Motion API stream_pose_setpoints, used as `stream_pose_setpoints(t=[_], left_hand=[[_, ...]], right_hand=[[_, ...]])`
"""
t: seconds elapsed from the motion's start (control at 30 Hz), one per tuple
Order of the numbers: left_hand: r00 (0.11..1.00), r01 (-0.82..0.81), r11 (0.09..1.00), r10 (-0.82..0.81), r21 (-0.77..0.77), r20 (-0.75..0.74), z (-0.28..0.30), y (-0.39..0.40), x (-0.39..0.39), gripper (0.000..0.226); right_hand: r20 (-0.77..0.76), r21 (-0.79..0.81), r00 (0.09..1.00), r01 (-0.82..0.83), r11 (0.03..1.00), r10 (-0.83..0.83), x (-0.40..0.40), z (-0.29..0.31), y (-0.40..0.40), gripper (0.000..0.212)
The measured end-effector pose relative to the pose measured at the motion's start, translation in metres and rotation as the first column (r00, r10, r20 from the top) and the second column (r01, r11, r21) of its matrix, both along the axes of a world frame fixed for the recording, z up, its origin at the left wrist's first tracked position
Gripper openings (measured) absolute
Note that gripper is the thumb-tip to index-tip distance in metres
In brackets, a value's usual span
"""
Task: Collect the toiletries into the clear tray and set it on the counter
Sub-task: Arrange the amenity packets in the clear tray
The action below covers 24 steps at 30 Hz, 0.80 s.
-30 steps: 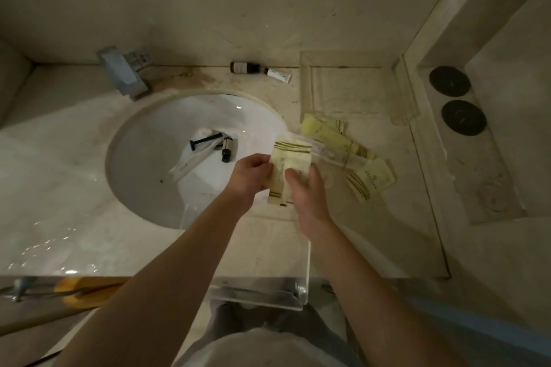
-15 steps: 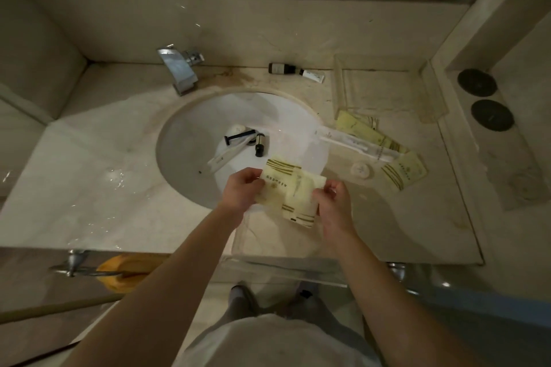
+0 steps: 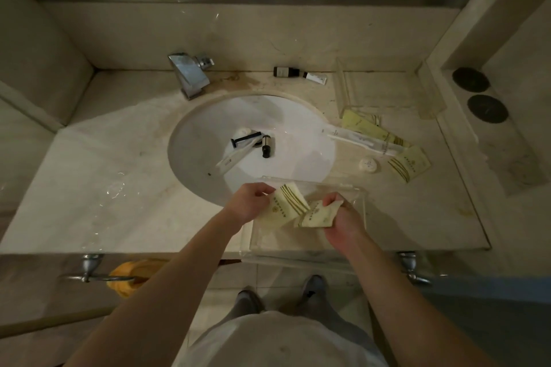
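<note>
My left hand (image 3: 252,202) pinches one yellow packet (image 3: 287,205) and my right hand (image 3: 343,217) pinches another (image 3: 317,215), both held over the clear tray (image 3: 360,197) at the counter's (image 3: 119,188) front edge. In the sink (image 3: 298,122) lie a razor (image 3: 246,139) and a small bottle (image 3: 266,146). More packets (image 3: 410,164) rest to the right, near a second tray (image 3: 384,89).
</note>
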<state>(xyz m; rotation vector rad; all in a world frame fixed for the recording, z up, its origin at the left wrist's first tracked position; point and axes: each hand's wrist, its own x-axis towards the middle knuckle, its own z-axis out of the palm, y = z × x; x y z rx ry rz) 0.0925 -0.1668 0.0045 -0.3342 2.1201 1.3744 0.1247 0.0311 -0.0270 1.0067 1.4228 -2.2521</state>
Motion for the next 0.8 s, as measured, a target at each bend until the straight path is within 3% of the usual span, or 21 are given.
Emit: stream_pose_setpoints(t=[0.13, 0.3, 0.4, 0.5, 0.53, 0.67, 0.8], left_hand=[[0.989, 0.144, 0.981, -0.146, -0.13, -0.006, 0.004, 0.003, 0.002, 0.034], [0.976, 0.208, 0.951, -0.217, -0.23, -0.017, 0.007, 0.007, 0.003, 0.032], [0.968, 0.23, 0.939, -0.248, -0.257, -0.038, 0.008, 0.01, 0.003, 0.028], [0.96, 0.243, 0.925, -0.273, -0.292, -0.064, 0.007, 0.011, 0.003, 0.024], [0.959, 0.246, 0.923, -0.277, -0.297, -0.066, 0.007, 0.011, 0.003, 0.022], [0.981, 0.162, 0.969, -0.179, -0.186, -0.08, 0.005, 0.013, 0.002, 0.019], [0.995, 0.021, 0.997, -0.028, -0.073, -0.093, 0.003, 0.02, 0.001, 0.024]], right_hand=[[-0.005, -0.108, 1.0, -0.021, 0.994, 0.021, 0.004, 0.005, 0.01, 0.038], [0.071, -0.088, 0.997, 0.045, 0.995, -0.039, 0.007, 0.01, 0.022, 0.029], [0.1, 0.069, 0.994, -0.061, 0.996, 0.054, 0.006, 0.009, 0.025, 0.042], [0.107, 0.365, 0.968, -0.25, 0.897, 0.226, 0.006, 0.007, 0.026, 0.008], [0.108, 0.422, 0.958, -0.287, 0.86, 0.267, 0.007, 0.006, 0.027, 0.007], [0.085, 0.401, 0.952, -0.302, 0.865, 0.293, 0.009, 0.008, 0.029, 0.035], [0.046, 0.359, 0.954, -0.293, 0.886, 0.297, 0.007, 0.011, 0.032, 0.025]])
